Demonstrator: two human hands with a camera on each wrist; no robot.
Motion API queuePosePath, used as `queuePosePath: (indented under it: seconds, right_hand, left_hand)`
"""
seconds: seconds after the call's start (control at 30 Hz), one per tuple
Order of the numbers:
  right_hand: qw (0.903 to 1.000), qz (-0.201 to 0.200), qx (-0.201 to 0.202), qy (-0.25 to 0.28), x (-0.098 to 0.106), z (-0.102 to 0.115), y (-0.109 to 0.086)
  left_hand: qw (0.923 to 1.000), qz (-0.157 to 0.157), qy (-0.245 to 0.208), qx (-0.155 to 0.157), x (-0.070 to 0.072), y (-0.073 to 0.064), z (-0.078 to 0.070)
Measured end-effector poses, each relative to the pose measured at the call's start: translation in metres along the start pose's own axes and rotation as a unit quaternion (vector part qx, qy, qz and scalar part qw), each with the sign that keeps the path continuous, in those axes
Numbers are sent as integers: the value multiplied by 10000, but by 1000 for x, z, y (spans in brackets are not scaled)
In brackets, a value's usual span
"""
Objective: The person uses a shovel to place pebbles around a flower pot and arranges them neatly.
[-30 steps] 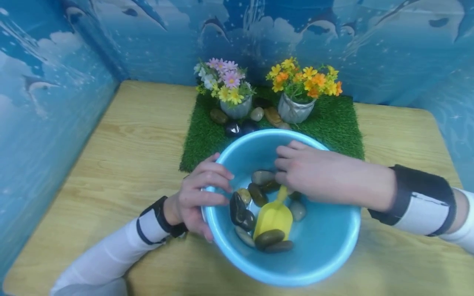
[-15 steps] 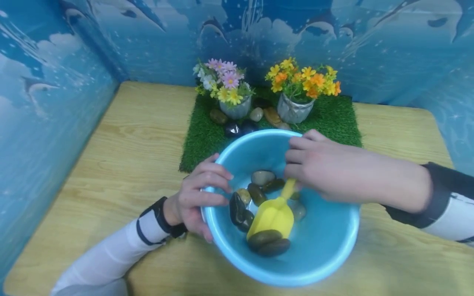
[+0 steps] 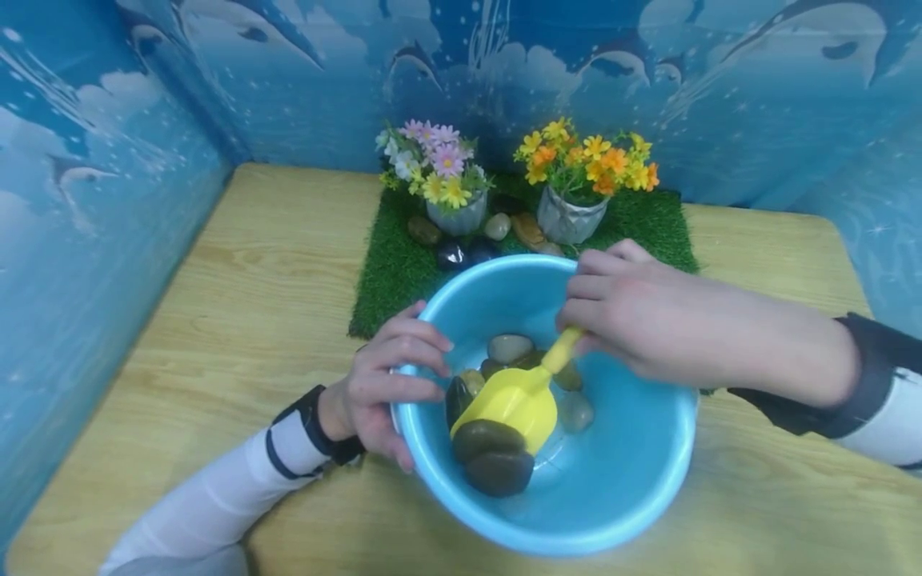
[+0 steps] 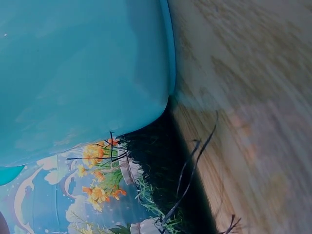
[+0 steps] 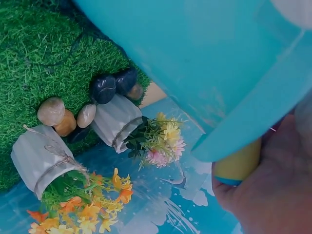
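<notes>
My right hand (image 3: 634,316) grips the handle of a yellow toy shovel (image 3: 515,400), its fingers curled round it over the far right rim of a blue basin (image 3: 634,472). The shovel slants down to the left inside the basin. At its lip lie two dark stones (image 3: 493,456), one overlapping the scoop. Other stones, such as a grey one (image 3: 576,410), lie on the basin floor behind the shovel. My left hand (image 3: 396,384) holds the basin's left rim, fingers over the edge and thumb outside. In the right wrist view the yellow handle (image 5: 241,163) shows in my palm.
Behind the basin a green turf mat (image 3: 389,280) bears a pot of pink and yellow flowers (image 3: 457,210), a pot of orange flowers (image 3: 571,214) and several stones (image 3: 497,226). The wooden table (image 3: 281,264) meets blue dolphin-print walls (image 3: 324,104).
My right hand has drawn back toward the right rim, and the shovel's scoop has swung left across the basin, the two dark stones shifting left with it. My left hand stays on the rim.
</notes>
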State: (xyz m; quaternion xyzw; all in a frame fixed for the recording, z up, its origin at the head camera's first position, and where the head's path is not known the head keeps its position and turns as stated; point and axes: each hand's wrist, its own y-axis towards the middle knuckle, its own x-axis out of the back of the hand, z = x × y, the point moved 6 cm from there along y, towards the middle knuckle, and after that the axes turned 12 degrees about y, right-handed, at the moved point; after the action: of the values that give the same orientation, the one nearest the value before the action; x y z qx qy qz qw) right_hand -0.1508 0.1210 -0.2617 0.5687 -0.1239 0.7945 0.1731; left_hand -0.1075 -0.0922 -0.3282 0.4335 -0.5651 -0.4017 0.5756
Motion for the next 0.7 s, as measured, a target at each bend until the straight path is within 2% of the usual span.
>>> queuePosePath:
  seconds: [0.4, 0.6, 0.7]
  right_hand:
    - [9988, -402, -136, 243, 9, -4, -10]
    - [9973, -678, -193, 183, 18, -11, -21]
    - [9958, -784, -381, 298, 24, -18, -27]
  left_hand:
    - [9999, 105, -2, 26, 0, 0, -1]
    - [10000, -2, -36, -5, 0, 0, -1]
    - [10000, -56, -58, -19, 0, -1, 0]
